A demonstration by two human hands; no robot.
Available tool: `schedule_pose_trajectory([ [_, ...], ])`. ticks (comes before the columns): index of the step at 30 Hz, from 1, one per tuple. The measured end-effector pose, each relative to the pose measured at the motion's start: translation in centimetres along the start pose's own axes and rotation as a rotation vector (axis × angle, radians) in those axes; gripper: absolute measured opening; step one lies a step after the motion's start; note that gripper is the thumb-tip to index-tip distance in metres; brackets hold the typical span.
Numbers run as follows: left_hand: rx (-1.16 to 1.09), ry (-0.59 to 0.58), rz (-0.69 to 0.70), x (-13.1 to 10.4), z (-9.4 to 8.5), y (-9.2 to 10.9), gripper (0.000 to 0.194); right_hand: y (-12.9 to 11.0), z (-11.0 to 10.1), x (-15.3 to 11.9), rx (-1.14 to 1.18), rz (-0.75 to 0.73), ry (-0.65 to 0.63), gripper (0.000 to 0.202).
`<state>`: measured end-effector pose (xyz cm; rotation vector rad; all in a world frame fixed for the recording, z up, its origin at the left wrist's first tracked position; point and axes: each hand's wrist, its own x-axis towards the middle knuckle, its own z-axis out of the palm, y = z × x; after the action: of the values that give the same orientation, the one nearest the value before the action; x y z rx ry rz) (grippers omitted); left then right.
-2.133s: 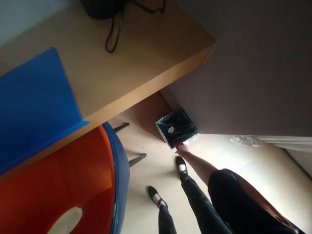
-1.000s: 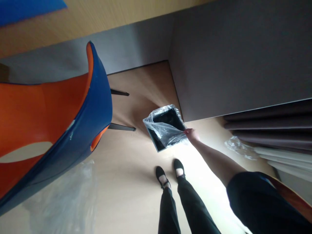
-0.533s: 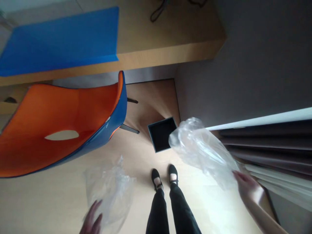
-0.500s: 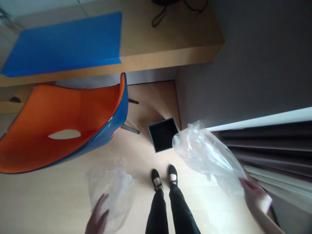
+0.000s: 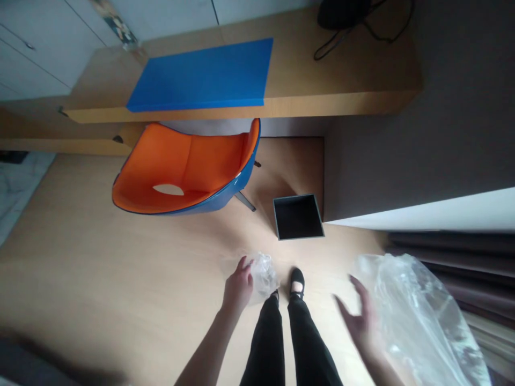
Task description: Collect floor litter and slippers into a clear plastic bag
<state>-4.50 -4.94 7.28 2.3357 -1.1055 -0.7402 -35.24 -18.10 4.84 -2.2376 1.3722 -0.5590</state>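
Swapping bin liners looks to be the step: the left hand (image 5: pixel 238 284) is clenched on a crumpled clear bag (image 5: pixel 263 274), while the right hand (image 5: pixel 359 320), fingers spread, touches a large clear bag (image 5: pixel 418 316); the black bin (image 5: pixel 298 216) on the floor (image 5: pixel 100 273) stands unlined and looks empty, so lining it would need the crumpled bag shaken open

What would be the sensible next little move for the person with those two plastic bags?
Probably spread open the crumpled bag in the left hand and lower it toward the square black bin. The bin stands bare, with no liner, just ahead of the shoes. The right hand is open, the large clear bag loose beside it, so it looks free to help.
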Motion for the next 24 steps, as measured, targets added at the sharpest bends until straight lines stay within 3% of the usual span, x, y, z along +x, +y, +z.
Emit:
schedule_pose_trajectory([
  [3, 0.138, -0.062, 0.022, -1.6, -0.3, 2.9, 0.048, -11.3, 7.9, 3.1, 0.1, -0.428, -0.132, 0.082],
  [4, 0.173, -0.063, 0.013, -2.0, -0.6, 3.5, 0.05, -13.9, 9.8, 3.7, 0.083, -0.501, -0.146, 0.08],
  [6, 0.223, -0.042, -0.052, -2.8, -1.4, 3.7, 0.057, -16.9, 12.1, 4.7, 0.078, -0.547, -0.169, 0.079],
  [9, 0.227, -0.051, -0.08, -3.7, -3.0, 2.7, 0.057, -17.0, 12.0, 6.1, 0.196, -0.44, -0.197, 0.059],
  [12, 0.206, -0.199, 0.16, -5.1, -4.0, 1.8, 0.037, -15.1, 10.1, 7.7, 0.342, -0.153, -0.153, 0.039],
  [14, 0.25, -0.287, 0.259, -5.8, -4.3, 1.7, 0.031, -14.5, 8.9, 8.2, 0.433, -0.001, -0.084, 0.036],
  [16, 0.329, -0.314, 0.21, -5.8, -4.6, 1.6, 0.037, -15.0, 7.9, 8.0, 0.561, 0.073, -0.109, 0.041],
  [18, 0.406, -0.267, 0.112, -4.6, -5.1, 0.9, 0.048, -16.1, 6.8, 6.9, 0.705, 0.097, -0.275, 0.045],
  [19, 0.435, -0.222, 0.07, -3.6, -5.5, 0.1, 0.053, -16.8, 6.1, 6.3, 0.762, 0.095, -0.422, 0.046],
  [21, 0.49, -0.131, -0.004, -1.2, -6.1, -2.2, 0.061, -17.9, 4.1, 5.2, 0.797, 0.064, -0.805, 0.041],
  [24, 0.53, -0.028, -0.104, 2.7, -6.4, -7.1, 0.065, -17.9, 0.5, 5.6, 0.615, -0.031, -1.318, 0.032],
])
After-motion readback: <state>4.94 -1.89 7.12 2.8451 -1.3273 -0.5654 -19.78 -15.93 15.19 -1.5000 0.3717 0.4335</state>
